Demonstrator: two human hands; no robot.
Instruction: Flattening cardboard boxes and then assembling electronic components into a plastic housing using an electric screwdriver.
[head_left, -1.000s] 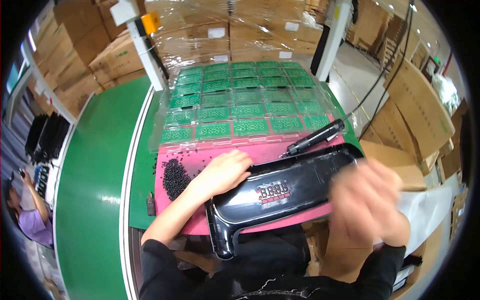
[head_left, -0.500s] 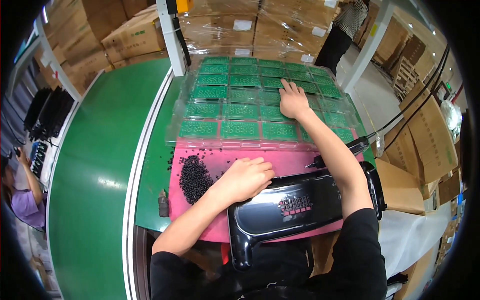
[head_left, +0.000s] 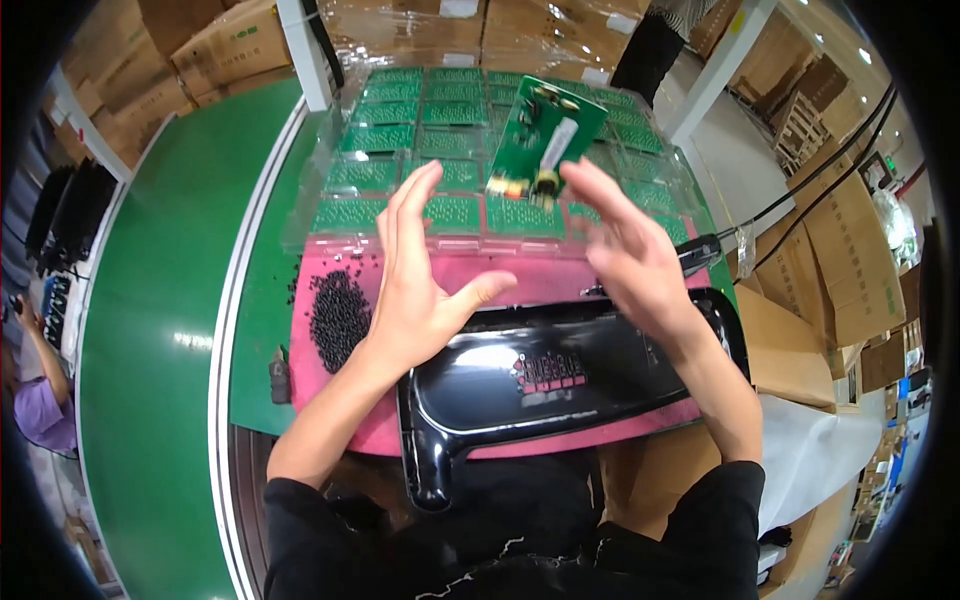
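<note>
A green circuit board (head_left: pixel 530 132) with components hangs tilted above the clear trays. Fingers apart, my right hand (head_left: pixel 640 255) is beside its lower right edge; the fingertips reach that edge, the thumb stands away, and no grip shows. My left hand (head_left: pixel 410 285) is open and raised left of the board, thumb out, holding nothing. Below both hands lies a glossy black plastic housing (head_left: pixel 480 385) with a handle-like leg and a slotted patch. Rows of green circuit boards (head_left: pixel 375 138) sit in the clear plastic trays (head_left: pixel 290 230) behind.
A pile of small black parts (head_left: pixel 340 320) lies on the pink mat (head_left: pixel 440 270). A corded black tool (head_left: pixel 697 255) rests at the mat's right. Left is a green conveyor belt (head_left: pixel 165 270). Cardboard boxes (head_left: pixel 405 40) stand behind, and another person (head_left: pixel 45 400) is at far left.
My right hand has come back from the trays toward me, and a circuit board is now up off them. My left hand has risen from the housing's edge and opened. The view has shifted slightly.
</note>
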